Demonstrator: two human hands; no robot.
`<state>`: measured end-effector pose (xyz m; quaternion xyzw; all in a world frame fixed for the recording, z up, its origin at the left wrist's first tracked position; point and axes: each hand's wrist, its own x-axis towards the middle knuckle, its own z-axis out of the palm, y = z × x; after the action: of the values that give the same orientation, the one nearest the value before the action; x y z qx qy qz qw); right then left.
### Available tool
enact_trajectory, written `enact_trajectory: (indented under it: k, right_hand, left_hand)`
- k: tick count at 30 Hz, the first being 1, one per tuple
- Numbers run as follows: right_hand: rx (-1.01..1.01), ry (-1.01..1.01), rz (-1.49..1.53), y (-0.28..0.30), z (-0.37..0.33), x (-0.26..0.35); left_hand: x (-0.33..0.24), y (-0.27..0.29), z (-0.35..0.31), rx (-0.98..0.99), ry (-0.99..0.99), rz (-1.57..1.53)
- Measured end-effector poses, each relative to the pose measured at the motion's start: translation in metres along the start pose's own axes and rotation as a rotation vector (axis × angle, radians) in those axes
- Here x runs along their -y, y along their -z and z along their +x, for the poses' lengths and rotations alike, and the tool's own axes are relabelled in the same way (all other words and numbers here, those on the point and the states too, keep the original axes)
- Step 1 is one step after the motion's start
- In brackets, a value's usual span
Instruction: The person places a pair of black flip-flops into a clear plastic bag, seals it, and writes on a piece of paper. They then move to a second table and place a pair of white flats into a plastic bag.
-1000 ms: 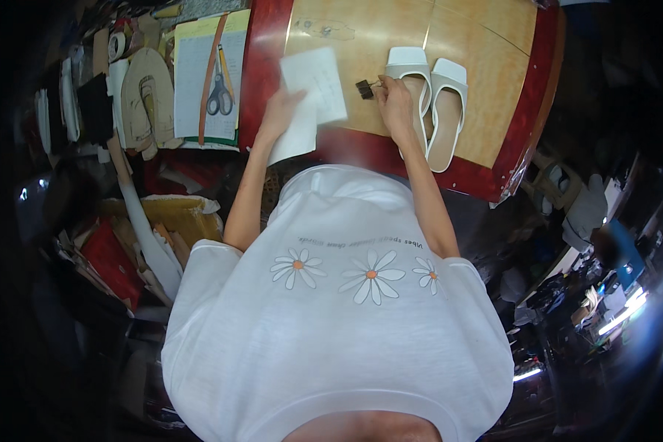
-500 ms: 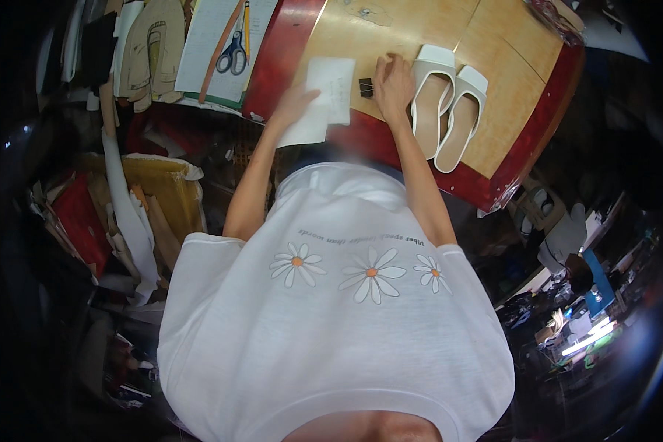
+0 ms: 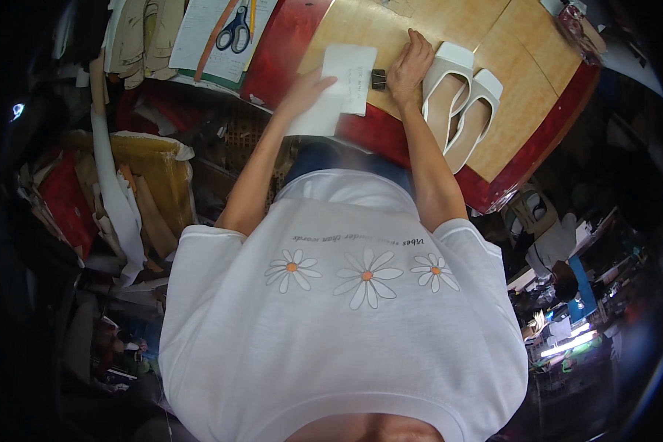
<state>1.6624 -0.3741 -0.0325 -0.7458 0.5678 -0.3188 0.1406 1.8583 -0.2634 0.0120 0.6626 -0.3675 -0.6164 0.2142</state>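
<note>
My left hand (image 3: 307,93) grips white folded paper (image 3: 348,60) with faint writing on it; thumb or finger lies over the sheet, and the other fingers are partly hidden. The paper overhangs the near red edge of the table. To its right, a black binder clip (image 3: 379,79) lies on the wooden top. Beside that clip, my right hand (image 3: 411,66) rests on its edge with fingers stretched out and nothing in it. Just right of this hand are two white open-toe slide sandals, one (image 3: 449,62) next to the other (image 3: 483,88), toes pointing away from me.
The table (image 3: 545,74) has a pale wood top with a red border. At the far left, blue-handled scissors (image 3: 233,37) and a yellow pencil (image 3: 252,16) lie on papers. Material scraps fill a yellowish box (image 3: 155,173) below. A plastic-wrapped item (image 3: 580,33) sits at the far right corner.
My right hand's fingers have straightened beside the binder clip. The left hand still has the paper. The whole view has shifted slightly, moving the table items right in the picture.
</note>
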Motion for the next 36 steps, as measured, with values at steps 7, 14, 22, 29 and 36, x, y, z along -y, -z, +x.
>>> enact_trajectory:
  k: [7, 14, 22, 29, 36]
  right_hand:
    - [0.028, -0.022, 0.053, 0.000, -0.002, -0.002]
    - [0.004, -0.033, 0.051, 0.004, 0.000, 0.000]
    - [0.122, -0.423, 0.304, 0.033, 0.007, 0.030]
    - [-0.201, -0.645, 0.484, 0.147, -0.024, 0.013]
    - [-0.374, -1.071, 0.136, 0.202, -0.093, -0.040]
  left_hand:
    - [0.001, -0.004, 0.000, -0.011, -0.017, -0.038]
    - [0.023, -0.024, 0.018, -0.004, -0.068, -0.123]
    - [0.020, -0.031, 0.044, -0.004, -0.173, -0.084]
    - [-0.102, -0.056, 0.110, 0.127, -0.225, -0.354]
    - [-0.223, -0.108, 0.281, 0.082, -0.484, 0.060]
